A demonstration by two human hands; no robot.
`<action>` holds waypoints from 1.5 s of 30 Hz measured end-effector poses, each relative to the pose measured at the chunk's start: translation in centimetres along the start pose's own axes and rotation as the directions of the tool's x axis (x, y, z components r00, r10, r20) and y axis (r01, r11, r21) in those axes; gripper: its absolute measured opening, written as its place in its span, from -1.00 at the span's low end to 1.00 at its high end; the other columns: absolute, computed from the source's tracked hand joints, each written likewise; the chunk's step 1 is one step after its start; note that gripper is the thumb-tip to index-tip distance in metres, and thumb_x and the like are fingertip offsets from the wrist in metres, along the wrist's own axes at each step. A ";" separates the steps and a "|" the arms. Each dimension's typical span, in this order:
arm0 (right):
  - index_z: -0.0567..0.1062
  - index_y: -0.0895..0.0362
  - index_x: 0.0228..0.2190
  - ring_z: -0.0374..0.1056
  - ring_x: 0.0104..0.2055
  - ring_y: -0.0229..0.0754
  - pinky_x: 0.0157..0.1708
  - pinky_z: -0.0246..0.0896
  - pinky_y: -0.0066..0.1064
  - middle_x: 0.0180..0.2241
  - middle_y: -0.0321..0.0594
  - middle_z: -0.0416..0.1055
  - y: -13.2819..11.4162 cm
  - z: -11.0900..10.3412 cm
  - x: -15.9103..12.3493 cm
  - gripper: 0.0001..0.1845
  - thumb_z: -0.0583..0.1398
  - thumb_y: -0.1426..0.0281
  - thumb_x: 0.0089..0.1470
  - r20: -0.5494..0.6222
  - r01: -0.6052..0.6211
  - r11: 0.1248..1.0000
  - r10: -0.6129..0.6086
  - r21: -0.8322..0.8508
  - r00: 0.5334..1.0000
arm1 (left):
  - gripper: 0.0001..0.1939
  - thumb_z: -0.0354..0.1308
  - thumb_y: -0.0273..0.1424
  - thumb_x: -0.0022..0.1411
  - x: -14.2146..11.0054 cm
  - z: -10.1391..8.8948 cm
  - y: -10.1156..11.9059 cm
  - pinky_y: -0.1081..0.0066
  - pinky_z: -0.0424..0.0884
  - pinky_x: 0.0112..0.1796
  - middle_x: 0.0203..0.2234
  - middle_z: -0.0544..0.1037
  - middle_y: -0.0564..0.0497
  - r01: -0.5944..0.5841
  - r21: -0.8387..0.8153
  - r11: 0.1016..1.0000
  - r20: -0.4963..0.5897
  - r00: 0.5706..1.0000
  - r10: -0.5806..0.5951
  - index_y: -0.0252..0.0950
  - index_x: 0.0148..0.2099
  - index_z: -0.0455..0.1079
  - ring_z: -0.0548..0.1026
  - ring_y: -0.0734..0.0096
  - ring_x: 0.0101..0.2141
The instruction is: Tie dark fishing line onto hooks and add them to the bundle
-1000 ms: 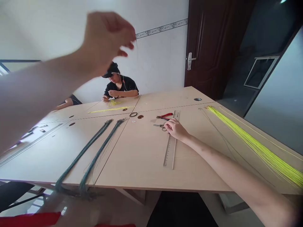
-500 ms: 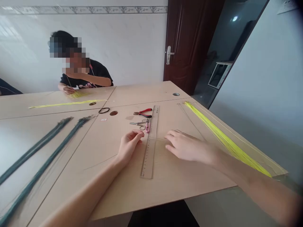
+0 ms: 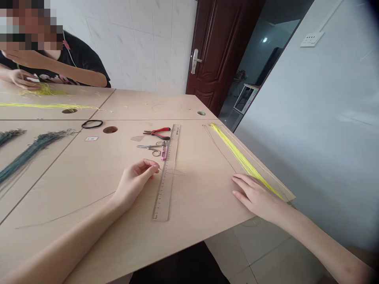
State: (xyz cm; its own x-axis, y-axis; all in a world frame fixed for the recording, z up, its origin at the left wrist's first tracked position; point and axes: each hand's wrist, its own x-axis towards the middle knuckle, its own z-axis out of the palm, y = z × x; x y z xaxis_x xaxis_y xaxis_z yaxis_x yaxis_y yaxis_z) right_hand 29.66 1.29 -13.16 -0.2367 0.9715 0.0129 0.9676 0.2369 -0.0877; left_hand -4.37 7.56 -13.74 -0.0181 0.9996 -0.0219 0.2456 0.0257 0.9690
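Observation:
My left hand is closed in a pinch on a thin dark cord. One looped end of that cord lies across the clear ruler; a long tail trails from behind the hand toward the table's left side. To the right, my right hand rests low over the table, fingers stretched out and slightly apart. Its fingertips are at the lower end of some thin dark cords; whether they touch is unclear. Close beyond them lies a bundle of yellow cords.
Beyond my left hand lie red-handled pliers, small scissors and a pink tool. Blue-green cord bundles lie left, near a black band and a label. A person handles yellow cords across the table.
My right hand has moved away from the ruler, rightward to the dark cords. My left hand keeps its pinch on the cord. The view has turned right.

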 end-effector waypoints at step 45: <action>0.30 0.16 0.02 0.28 -0.01 -0.05 -0.05 0.25 -0.06 0.05 -0.07 0.25 7.4 -0.4 3.6 -0.58 0.13 0.25 0.16 -0.188 -0.427 0.904 0.425 0.031 0.885 | -0.72 0.13 -0.10 0.07 -0.1 -0.4 -0.4 0.43 0.29 -0.35 -0.51 0.49 0.08 -0.072 0.105 0.992 0.033 0.997 0.069 -0.22 -0.36 0.41 0.43 0.34 -0.42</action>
State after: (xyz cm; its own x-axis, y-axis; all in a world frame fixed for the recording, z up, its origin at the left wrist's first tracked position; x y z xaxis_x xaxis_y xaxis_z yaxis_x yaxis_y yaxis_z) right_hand 35.96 6.55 -13.34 0.2183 0.9625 0.1612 0.9727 -0.2012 -0.1161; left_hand -4.84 7.41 -14.01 0.0309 0.9988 0.0371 0.3466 -0.0456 0.9369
